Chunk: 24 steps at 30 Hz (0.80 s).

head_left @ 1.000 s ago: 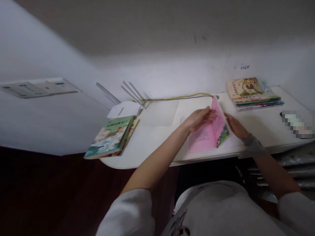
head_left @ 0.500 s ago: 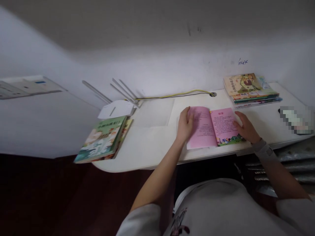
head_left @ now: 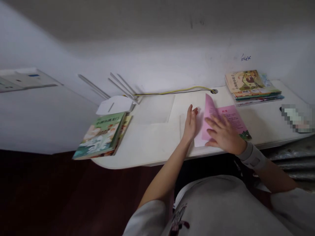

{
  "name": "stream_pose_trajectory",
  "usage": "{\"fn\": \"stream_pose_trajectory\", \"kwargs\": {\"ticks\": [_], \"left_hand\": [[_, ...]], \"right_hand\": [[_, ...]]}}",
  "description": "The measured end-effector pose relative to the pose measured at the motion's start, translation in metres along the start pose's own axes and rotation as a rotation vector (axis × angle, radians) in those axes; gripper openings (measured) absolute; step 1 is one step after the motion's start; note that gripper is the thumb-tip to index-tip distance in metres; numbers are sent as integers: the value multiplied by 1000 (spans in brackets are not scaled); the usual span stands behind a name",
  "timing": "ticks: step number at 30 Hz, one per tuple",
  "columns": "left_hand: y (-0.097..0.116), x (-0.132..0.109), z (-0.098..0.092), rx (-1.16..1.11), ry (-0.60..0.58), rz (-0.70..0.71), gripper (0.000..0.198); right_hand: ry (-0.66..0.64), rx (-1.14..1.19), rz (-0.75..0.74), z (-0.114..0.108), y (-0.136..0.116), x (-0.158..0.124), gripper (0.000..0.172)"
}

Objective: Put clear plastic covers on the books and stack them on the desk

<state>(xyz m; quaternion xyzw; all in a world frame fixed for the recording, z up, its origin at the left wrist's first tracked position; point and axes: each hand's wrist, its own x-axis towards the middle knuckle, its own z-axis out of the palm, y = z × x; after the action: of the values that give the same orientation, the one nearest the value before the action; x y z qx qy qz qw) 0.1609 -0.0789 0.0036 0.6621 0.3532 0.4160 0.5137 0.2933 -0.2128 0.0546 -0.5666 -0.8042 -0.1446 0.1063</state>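
A thin booklet with pink pages [head_left: 231, 118] lies open on the white desk [head_left: 152, 141] in front of me. My left hand [head_left: 190, 126] rests flat on the booklet's left side, fingers stretched out. My right hand [head_left: 221, 134] lies with spread fingers on the middle of the booklet, under a pink page [head_left: 209, 114] that stands half raised. Neither hand grips anything.
A stack of picture books [head_left: 251, 87] sits at the desk's back right. Two books [head_left: 102, 136] overhang its left edge, next to a white router [head_left: 114, 105] with antennas. A yellow cable [head_left: 177, 91] runs along the wall. A blurred object [head_left: 296, 118] lies far right.
The booklet went from half closed to lying open flat. Since then my right hand has slid left to the middle, and a pink page has lifted up.
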Motion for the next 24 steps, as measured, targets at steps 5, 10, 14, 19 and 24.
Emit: {"fn": "stream_pose_trajectory", "kwargs": {"ticks": [5, 10, 14, 19, 24], "left_hand": [[-11, -12, -2, 624, -246, 46, 49], [-4, -19, 16, 1186, -419, 170, 44], [-5, -19, 18, 1155, -396, 205, 49], [-31, -27, -10, 941, -180, 125, 67], [-55, -46, -36, 776, -67, 137, 71]], "right_hand": [[-9, -248, 432, -4, 36, -32, 35], [139, -150, 479, -20, 20, -41, 42], [-60, 63, 206, 12, 6, -31, 56], [-225, 140, 179, 70, 8, -28, 87], [-277, 105, 154, 64, 11, -14, 81]]}}
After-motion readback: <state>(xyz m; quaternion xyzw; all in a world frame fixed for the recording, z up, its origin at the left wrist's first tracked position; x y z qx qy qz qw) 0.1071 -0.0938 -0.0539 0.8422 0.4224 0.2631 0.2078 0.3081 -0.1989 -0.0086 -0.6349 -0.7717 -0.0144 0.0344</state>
